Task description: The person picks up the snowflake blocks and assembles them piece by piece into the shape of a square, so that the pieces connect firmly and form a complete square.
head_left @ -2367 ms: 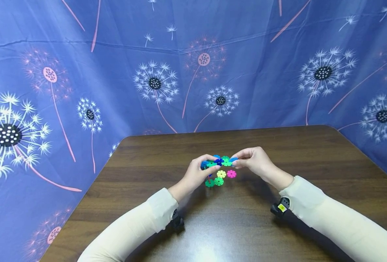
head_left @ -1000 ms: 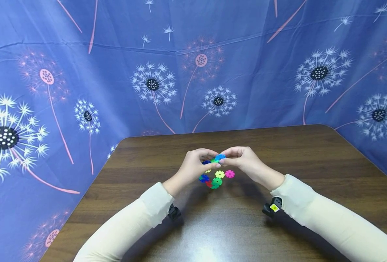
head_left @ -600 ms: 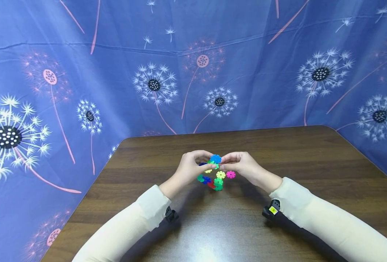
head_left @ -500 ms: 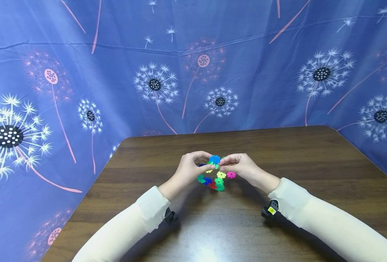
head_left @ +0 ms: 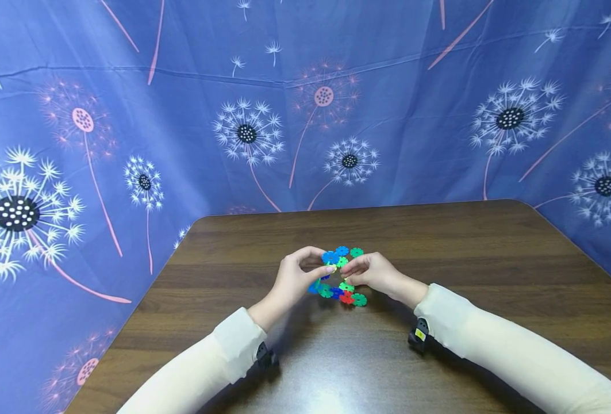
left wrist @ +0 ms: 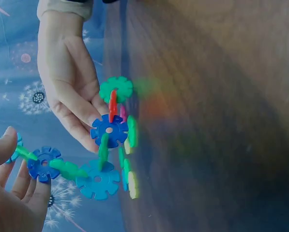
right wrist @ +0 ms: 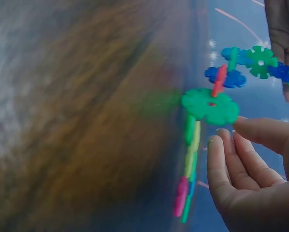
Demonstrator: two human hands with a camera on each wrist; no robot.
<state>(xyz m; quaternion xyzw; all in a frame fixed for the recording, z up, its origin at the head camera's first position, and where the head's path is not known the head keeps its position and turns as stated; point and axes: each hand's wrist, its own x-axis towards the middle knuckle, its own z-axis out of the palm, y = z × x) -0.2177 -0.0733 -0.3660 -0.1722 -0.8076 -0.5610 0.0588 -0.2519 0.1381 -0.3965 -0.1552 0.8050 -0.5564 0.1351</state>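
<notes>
Several notched plastic building discs, linked edge to edge in a bent chain, hang between the two hands. My left hand [head_left: 291, 282] grips the chain; in the left wrist view its fingers pinch around a dark blue disc [left wrist: 41, 166] beside a light blue disc [left wrist: 98, 181]. My right hand [head_left: 380, 277] is at the chain's right side, fingers loosely bent. In the right wrist view its thumb meets the rim of a green disc [right wrist: 209, 108], with a gap between thumb and fingers. A red disc [right wrist: 220, 79] joins that green one, and a pink disc [right wrist: 181, 195] hangs lower.
A brown wooden table [head_left: 264, 236] lies under the hands. Behind it hangs a blue cloth [head_left: 403, 161] printed with dandelions. Each wrist carries a small black camera, one of them by the right cuff [head_left: 418, 335].
Both hands have come lower and nearer, and the chain has turned. My right hand has left the blue disc at the upper end and moved down; the pink disc is now hidden in the head view.
</notes>
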